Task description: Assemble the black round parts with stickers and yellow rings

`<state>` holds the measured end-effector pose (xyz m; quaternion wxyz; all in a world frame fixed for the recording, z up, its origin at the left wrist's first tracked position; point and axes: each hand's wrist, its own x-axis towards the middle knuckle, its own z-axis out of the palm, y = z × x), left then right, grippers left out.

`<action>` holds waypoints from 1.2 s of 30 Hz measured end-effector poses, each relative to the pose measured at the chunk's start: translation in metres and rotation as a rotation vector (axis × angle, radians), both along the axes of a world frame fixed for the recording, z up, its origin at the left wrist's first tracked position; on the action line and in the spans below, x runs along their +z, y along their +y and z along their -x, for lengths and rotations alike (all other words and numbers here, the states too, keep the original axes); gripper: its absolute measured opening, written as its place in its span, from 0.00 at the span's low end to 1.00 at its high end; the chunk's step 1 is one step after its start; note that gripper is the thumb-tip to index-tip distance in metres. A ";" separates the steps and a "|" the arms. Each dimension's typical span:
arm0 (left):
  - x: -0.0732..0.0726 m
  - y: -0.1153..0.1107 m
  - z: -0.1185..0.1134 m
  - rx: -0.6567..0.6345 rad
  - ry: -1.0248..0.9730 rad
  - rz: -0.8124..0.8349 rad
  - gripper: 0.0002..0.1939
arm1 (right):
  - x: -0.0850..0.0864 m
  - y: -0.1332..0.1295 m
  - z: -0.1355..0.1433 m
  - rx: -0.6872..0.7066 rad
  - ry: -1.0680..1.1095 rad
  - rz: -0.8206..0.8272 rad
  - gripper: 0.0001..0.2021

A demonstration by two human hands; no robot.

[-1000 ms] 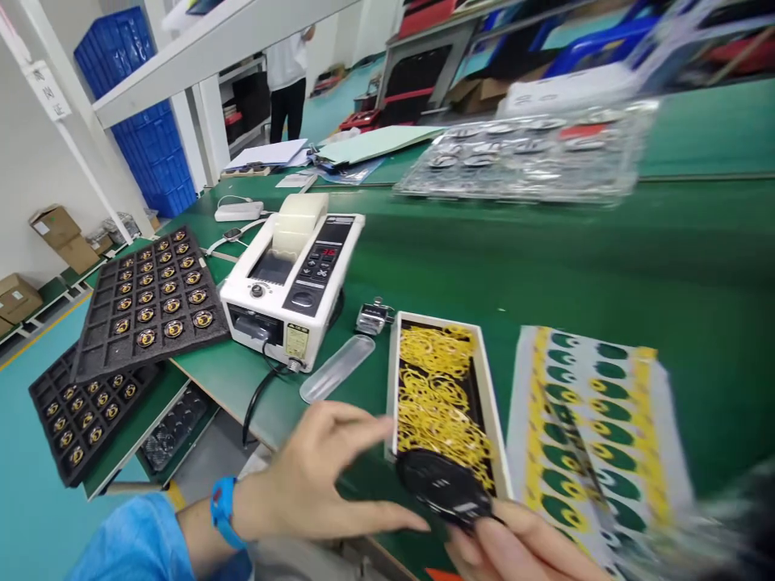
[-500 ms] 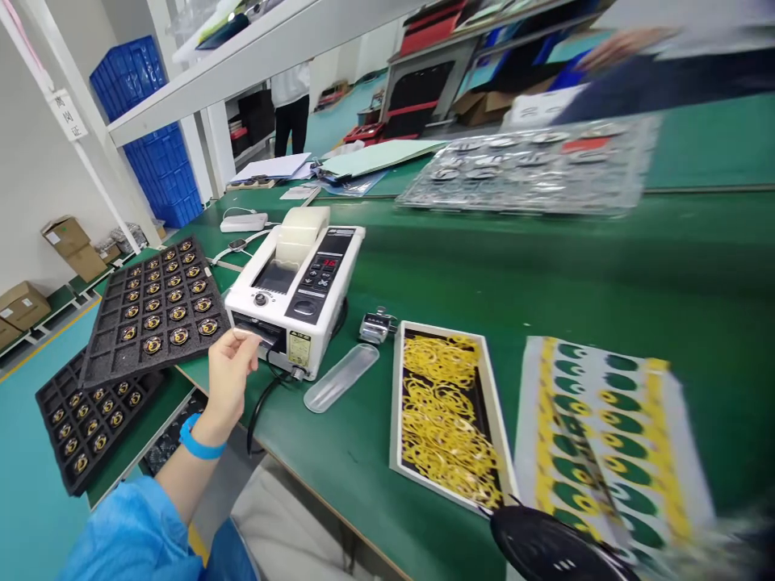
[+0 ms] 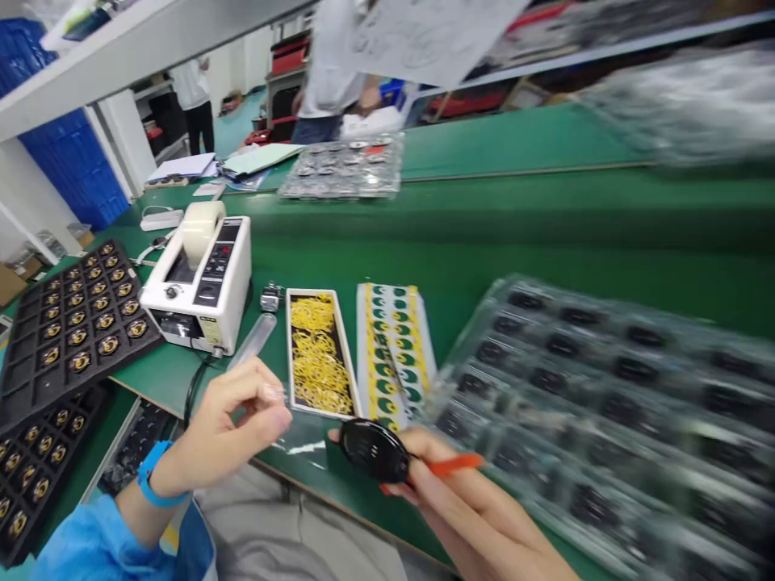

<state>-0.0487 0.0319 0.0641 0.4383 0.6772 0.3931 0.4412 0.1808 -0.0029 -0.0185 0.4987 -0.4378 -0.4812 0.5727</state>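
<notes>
My left hand (image 3: 242,415), with a blue wristband, has its thumb and forefinger pinched on a strip of clear tape (image 3: 299,445) that shows faintly below the fingertips. Facing it, my right hand (image 3: 466,500) grips a glossy black oval part (image 3: 374,452) with small pale marks. A red-orange strip (image 3: 454,464) sticks out between the right fingers; what it belongs to is hidden. Behind my left hand stands the white tape dispenser (image 3: 203,278) with its roll of clear tape (image 3: 203,230). A tray of yellow rings (image 3: 289,347) lies just beyond the two hands.
A sheet of yellow-and-green stickers (image 3: 366,323) lies beside the ring tray. Clear blister trays with dark parts (image 3: 581,395) cover the right side. Black foam trays (image 3: 36,371) stand at left. A tally counter (image 3: 271,297) sits by the dispenser. Co-workers stand beyond the bench.
My left hand has come away from the dispenser's outlet and moved right, towards the black part. My right hand has come into view with that part. The camera has turned right.
</notes>
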 end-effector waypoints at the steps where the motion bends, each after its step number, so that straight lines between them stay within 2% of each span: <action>1: -0.005 -0.002 -0.006 -0.052 -0.006 0.081 0.17 | 0.007 0.002 0.002 0.007 0.023 0.016 0.19; 3: -0.013 -0.004 -0.017 -0.129 -0.002 0.194 0.19 | 0.014 0.005 0.005 0.007 0.053 0.041 0.22; 6: -0.020 -0.004 -0.027 -0.202 0.020 0.244 0.20 | 0.014 0.005 0.004 0.031 0.056 0.044 0.24; 14: -0.016 0.000 -0.037 -0.257 0.104 0.219 0.12 | 0.018 -0.005 0.000 0.100 0.061 -0.029 0.23; 18: -0.016 0.001 -0.039 -0.263 0.121 0.239 0.13 | 0.020 -0.005 0.001 0.121 0.084 -0.043 0.21; 25: -0.018 0.002 -0.040 -0.260 0.133 0.241 0.12 | 0.014 -0.005 0.001 0.123 0.087 -0.039 0.20; 36: -0.021 0.002 -0.040 -0.219 0.166 0.231 0.11 | 0.018 -0.002 0.005 0.123 0.053 -0.025 0.23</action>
